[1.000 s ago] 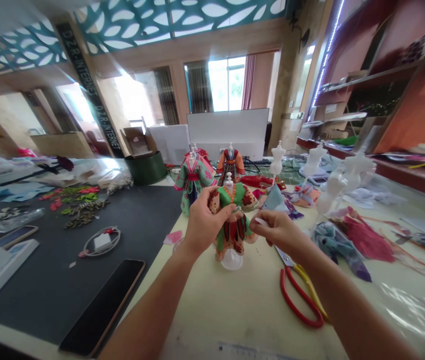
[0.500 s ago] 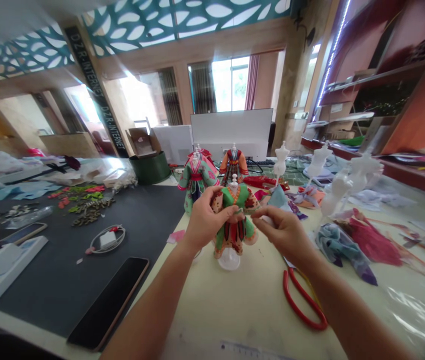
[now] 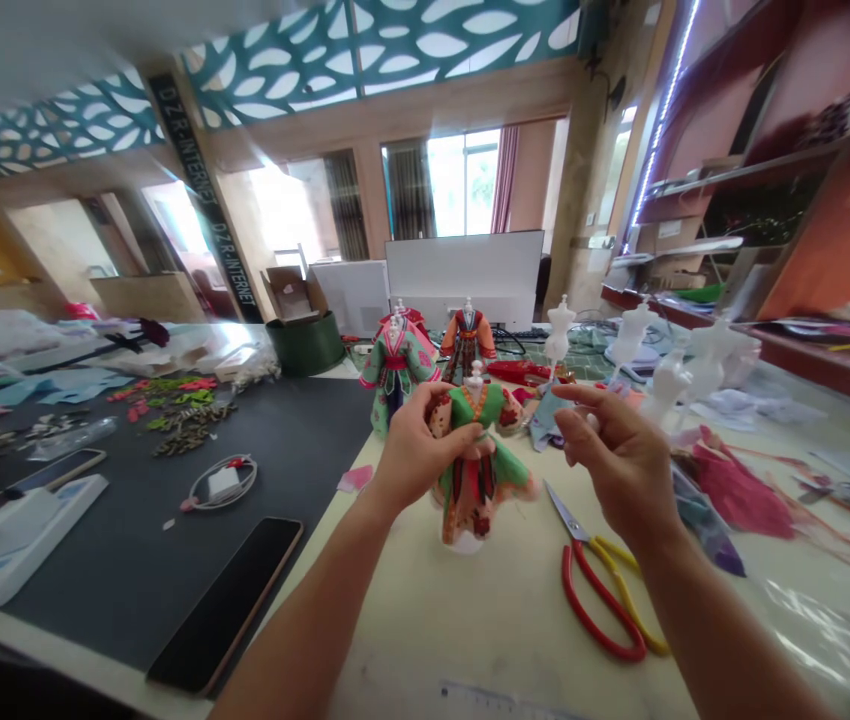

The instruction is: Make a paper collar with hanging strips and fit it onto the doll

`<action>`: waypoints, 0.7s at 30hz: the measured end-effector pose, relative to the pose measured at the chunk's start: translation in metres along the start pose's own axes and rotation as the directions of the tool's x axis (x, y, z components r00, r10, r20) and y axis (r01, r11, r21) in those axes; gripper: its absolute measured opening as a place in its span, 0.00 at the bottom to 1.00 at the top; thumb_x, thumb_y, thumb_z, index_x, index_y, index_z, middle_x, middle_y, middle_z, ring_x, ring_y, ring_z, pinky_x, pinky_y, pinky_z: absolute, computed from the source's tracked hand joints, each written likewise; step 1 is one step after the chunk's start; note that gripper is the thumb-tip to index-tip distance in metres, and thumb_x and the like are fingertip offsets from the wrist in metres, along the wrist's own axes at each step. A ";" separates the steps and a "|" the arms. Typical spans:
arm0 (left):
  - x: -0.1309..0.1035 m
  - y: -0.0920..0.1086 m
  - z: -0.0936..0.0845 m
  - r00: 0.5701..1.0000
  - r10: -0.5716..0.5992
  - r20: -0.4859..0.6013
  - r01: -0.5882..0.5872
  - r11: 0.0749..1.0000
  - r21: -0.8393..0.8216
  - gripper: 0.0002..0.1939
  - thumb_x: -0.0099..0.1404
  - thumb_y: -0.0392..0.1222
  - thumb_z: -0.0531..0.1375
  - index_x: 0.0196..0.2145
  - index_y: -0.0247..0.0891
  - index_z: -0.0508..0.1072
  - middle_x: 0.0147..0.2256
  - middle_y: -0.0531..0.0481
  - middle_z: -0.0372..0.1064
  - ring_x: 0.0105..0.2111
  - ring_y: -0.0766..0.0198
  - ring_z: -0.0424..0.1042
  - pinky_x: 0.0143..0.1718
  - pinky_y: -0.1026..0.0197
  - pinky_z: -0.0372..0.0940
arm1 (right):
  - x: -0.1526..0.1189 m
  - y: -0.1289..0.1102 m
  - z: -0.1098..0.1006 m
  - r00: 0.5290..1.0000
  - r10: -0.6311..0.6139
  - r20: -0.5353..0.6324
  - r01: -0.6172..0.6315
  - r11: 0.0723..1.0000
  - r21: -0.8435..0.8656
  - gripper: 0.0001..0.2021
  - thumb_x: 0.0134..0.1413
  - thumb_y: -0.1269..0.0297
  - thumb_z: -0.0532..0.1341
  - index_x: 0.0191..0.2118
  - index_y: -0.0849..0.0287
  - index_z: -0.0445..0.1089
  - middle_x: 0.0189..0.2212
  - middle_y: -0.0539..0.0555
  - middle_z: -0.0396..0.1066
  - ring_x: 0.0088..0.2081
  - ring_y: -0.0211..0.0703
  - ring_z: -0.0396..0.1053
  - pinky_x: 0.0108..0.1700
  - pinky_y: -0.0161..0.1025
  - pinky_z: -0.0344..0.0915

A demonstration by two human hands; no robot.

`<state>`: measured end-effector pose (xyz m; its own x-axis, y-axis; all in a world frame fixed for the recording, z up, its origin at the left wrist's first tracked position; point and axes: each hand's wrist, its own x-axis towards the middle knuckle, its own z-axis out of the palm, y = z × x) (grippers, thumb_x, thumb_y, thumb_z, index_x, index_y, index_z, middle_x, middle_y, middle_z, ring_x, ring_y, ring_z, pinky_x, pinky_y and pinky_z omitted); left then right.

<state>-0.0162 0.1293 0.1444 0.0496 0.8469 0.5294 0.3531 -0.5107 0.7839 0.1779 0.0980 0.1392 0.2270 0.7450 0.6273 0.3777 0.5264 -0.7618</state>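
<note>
My left hand (image 3: 425,440) is closed around the waist of a small dress-form mannequin (image 3: 477,372), its thumb across the front. The mannequin wears a green top (image 3: 473,404) with an orange-edged neckline, patterned sleeves and a green and cream skirt (image 3: 476,495). To the right, apart from the clothes, my right hand (image 3: 616,455) is raised with its fingers curled; a small white thing (image 3: 591,422) shows among them, too unclear to name. Scissors (image 3: 582,540) with red and yellow handles lie on the table below my right hand.
Two dressed mannequins (image 3: 395,365) stand behind; bare white mannequins (image 3: 560,330) stand at right. Red cloth (image 3: 740,485) and scraps lie at right. A phone (image 3: 226,605), coiled cable (image 3: 222,483) and power strip (image 3: 35,550) lie on the dark mat (image 3: 305,430) at left.
My right hand has moved right and up, away from the mannequin's waist. The skirt's green side now spreads to the right, and the scissors' blades have come into view. My left hand keeps its hold.
</note>
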 end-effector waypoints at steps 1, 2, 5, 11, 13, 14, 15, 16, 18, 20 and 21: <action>0.001 0.000 -0.001 1.000 -0.014 -0.015 0.014 1.000 0.014 0.21 0.51 0.44 0.67 0.41 0.37 0.68 0.33 0.52 0.70 0.33 0.63 0.70 0.38 0.61 0.66 | 0.001 0.000 -0.001 1.000 0.001 -0.013 -0.001 1.000 0.018 0.16 0.52 0.51 0.61 0.42 0.57 0.72 0.19 0.46 0.61 0.20 0.35 0.59 0.24 0.36 0.57; 0.004 -0.001 -0.002 0.999 -0.023 -0.024 0.024 0.999 0.026 0.21 0.51 0.44 0.67 0.41 0.37 0.68 0.33 0.52 0.70 0.34 0.63 0.70 0.38 0.61 0.65 | 0.002 -0.001 -0.003 1.000 0.006 -0.019 -0.006 0.999 0.041 0.16 0.52 0.52 0.61 0.42 0.57 0.72 0.19 0.46 0.61 0.20 0.35 0.59 0.23 0.35 0.57; 0.017 -0.004 -0.004 0.999 -0.041 -0.004 0.041 0.999 0.007 0.22 0.51 0.45 0.67 0.42 0.37 0.68 0.34 0.52 0.70 0.35 0.62 0.70 0.39 0.59 0.65 | 0.004 0.000 -0.007 0.999 0.034 -0.003 -0.034 0.994 0.103 0.15 0.52 0.52 0.61 0.41 0.57 0.71 0.19 0.45 0.61 0.18 0.34 0.59 0.22 0.35 0.56; 0.060 -0.011 -0.003 0.993 -0.067 0.095 0.078 0.991 -0.113 0.20 0.50 0.39 0.66 0.41 0.35 0.67 0.36 0.49 0.71 0.36 0.62 0.72 0.41 0.58 0.67 | 0.000 0.001 0.002 0.980 0.091 0.176 -0.109 0.990 0.095 0.19 0.53 0.49 0.59 0.43 0.58 0.69 0.20 0.46 0.60 0.21 0.36 0.58 0.24 0.35 0.56; 0.072 -0.010 -0.002 0.989 -0.059 0.138 0.078 0.988 -0.137 0.19 0.51 0.37 0.65 0.42 0.35 0.67 0.36 0.49 0.71 0.34 0.63 0.73 0.39 0.59 0.69 | -0.008 0.001 0.014 0.961 0.098 0.260 -0.119 0.991 0.065 0.19 0.54 0.48 0.58 0.41 0.59 0.68 0.21 0.47 0.62 0.22 0.37 0.58 0.25 0.35 0.55; 0.078 -0.009 -0.002 0.986 -0.051 0.157 0.075 0.986 -0.147 0.20 0.52 0.37 0.64 0.43 0.35 0.67 0.36 0.49 0.72 0.34 0.63 0.73 0.39 0.59 0.69 | -0.013 0.001 0.020 0.944 0.100 0.314 -0.115 0.993 0.031 0.18 0.54 0.49 0.58 0.40 0.59 0.68 0.22 0.48 0.63 0.23 0.37 0.59 0.25 0.35 0.55; 0.083 -0.008 -0.001 0.984 -0.043 0.171 0.070 0.986 -0.154 0.21 0.52 0.36 0.64 0.45 0.36 0.67 0.36 0.50 0.72 0.34 0.64 0.73 0.38 0.59 0.69 | -0.021 0.001 0.027 0.922 0.098 0.374 -0.100 0.995 -0.014 0.16 0.54 0.50 0.58 0.39 0.59 0.68 0.22 0.48 0.63 0.23 0.37 0.59 0.26 0.35 0.54; 0.088 -0.007 0.000 0.982 -0.036 0.183 0.065 0.985 -0.159 0.22 0.52 0.36 0.63 0.46 0.36 0.67 0.36 0.50 0.72 0.34 0.64 0.73 0.38 0.60 0.69 | -0.031 0.000 0.033 0.891 0.097 0.443 -0.080 0.995 -0.058 0.15 0.54 0.52 0.58 0.39 0.59 0.68 0.21 0.48 0.63 0.23 0.37 0.59 0.26 0.35 0.53; 0.096 -0.006 0.002 0.979 -0.026 0.203 0.059 0.986 -0.156 0.21 0.52 0.35 0.63 0.46 0.36 0.69 0.36 0.50 0.72 0.35 0.64 0.73 0.39 0.60 0.69 | -0.054 0.001 0.042 0.801 0.106 0.589 -0.037 0.991 -0.129 0.13 0.54 0.56 0.58 0.40 0.59 0.68 0.19 0.47 0.63 0.22 0.37 0.59 0.26 0.35 0.51; 0.104 -0.008 0.005 0.976 -0.026 0.218 0.057 0.989 -0.138 0.20 0.52 0.35 0.64 0.44 0.35 0.70 0.36 0.51 0.72 0.36 0.63 0.72 0.39 0.60 0.69 | -0.079 0.004 0.045 0.715 0.091 0.693 0.018 0.989 -0.149 0.11 0.54 0.59 0.57 0.40 0.58 0.68 0.17 0.46 0.63 0.21 0.37 0.59 0.27 0.34 0.51; 0.108 -0.010 0.006 0.974 -0.028 0.227 0.058 0.991 -0.124 0.19 0.52 0.34 0.64 0.44 0.35 0.71 0.35 0.51 0.72 0.36 0.63 0.72 0.39 0.60 0.68 | -0.092 0.007 0.046 0.683 0.091 0.725 0.034 0.987 -0.156 0.10 0.54 0.60 0.56 0.41 0.57 0.68 0.17 0.45 0.64 0.21 0.36 0.60 0.27 0.34 0.52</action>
<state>-0.0082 0.2265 0.1918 0.2499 0.8726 0.4197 0.2367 -0.4753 0.8474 0.1189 0.0522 0.0687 -0.4612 0.8536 0.2421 0.5206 0.4813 -0.7052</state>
